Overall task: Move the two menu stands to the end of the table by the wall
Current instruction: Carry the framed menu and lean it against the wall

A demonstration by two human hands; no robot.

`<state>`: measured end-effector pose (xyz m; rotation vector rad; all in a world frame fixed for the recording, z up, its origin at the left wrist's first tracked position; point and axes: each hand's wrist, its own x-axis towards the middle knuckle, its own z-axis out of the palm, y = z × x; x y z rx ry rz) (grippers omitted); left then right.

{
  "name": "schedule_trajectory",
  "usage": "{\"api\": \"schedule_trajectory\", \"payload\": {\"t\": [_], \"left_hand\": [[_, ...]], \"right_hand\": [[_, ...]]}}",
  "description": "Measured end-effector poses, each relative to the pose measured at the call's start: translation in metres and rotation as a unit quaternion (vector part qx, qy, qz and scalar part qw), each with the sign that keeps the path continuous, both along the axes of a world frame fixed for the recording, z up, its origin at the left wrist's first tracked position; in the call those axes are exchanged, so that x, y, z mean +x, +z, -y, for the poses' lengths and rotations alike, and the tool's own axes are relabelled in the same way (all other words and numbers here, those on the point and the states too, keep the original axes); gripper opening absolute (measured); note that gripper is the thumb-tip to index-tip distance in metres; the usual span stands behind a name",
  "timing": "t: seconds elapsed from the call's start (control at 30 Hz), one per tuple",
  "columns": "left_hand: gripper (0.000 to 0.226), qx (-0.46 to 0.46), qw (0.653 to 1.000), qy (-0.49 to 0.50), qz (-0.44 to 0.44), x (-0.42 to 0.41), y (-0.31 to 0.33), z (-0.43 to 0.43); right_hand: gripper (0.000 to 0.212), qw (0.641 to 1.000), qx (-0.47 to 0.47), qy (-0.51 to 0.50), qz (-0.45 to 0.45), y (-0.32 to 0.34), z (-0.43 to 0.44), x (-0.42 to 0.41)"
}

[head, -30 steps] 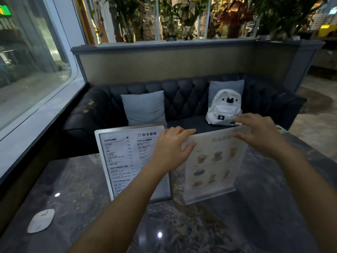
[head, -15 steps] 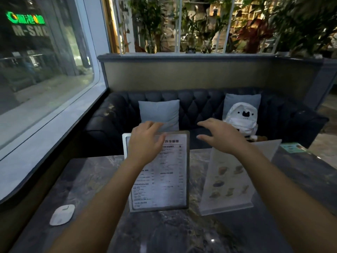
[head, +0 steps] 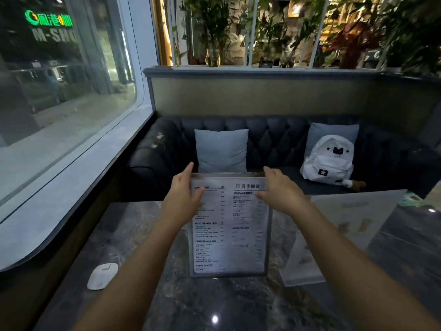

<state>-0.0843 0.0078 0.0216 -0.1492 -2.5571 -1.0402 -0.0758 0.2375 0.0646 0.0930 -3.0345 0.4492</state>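
A metal-framed menu stand [head: 232, 237] with printed drink lists stands upright at the middle of the dark marble table [head: 148, 235]. My left hand [head: 182, 195] grips its upper left edge, thumb on the front. On the upper right corner sits my right hand [head: 280, 192], fingers wrapped over the top. A clear acrylic menu stand [head: 346, 232] with faded drink pictures stands just to the right, touched by neither hand.
A white oval puck [head: 102, 275] lies on the table near the window ledge [head: 71, 199] at left. Behind the table is a dark tufted sofa [head: 274, 139] with a grey cushion [head: 222, 150] and a white backpack [head: 328, 158]. A green card [head: 411, 199] lies far right.
Both hands left the clear acrylic stand and moved left onto the framed menu stand, now holding its top corners. The view has swung toward the window side.
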Motion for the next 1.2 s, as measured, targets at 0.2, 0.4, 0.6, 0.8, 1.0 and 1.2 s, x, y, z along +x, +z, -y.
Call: {"api": "schedule_trajectory", "payload": {"t": [0.2,0.4,0.6,0.8,1.0,1.2], "left_hand": [[0.057,0.164,0.985,-0.022,0.058,0.005,-0.02,0.009],[0.032,0.218,0.97,-0.034,0.106,0.008,-0.056,0.016],[0.015,0.257,0.955,-0.035,0.143,0.009,-0.093,0.02],[0.012,0.317,0.932,-0.053,0.165,0.013,-0.108,0.023],[0.011,0.414,0.886,-0.056,0.199,0.016,-0.104,0.018],[0.022,0.452,0.873,-0.023,0.184,0.029,-0.101,0.019]], "right_hand": [[0.069,0.942,-0.301,-0.11,-0.1,-0.05,0.012,0.006],[0.027,0.899,-0.407,-0.15,-0.059,-0.101,0.012,0.015],[0.029,0.88,-0.437,-0.184,-0.025,-0.134,0.012,0.02],[0.026,0.836,-0.482,-0.257,-0.043,-0.148,0.01,0.016],[0.019,0.809,-0.523,-0.267,-0.039,-0.145,0.005,0.013],[0.016,0.802,-0.543,-0.247,-0.029,-0.138,0.01,0.016]]}}
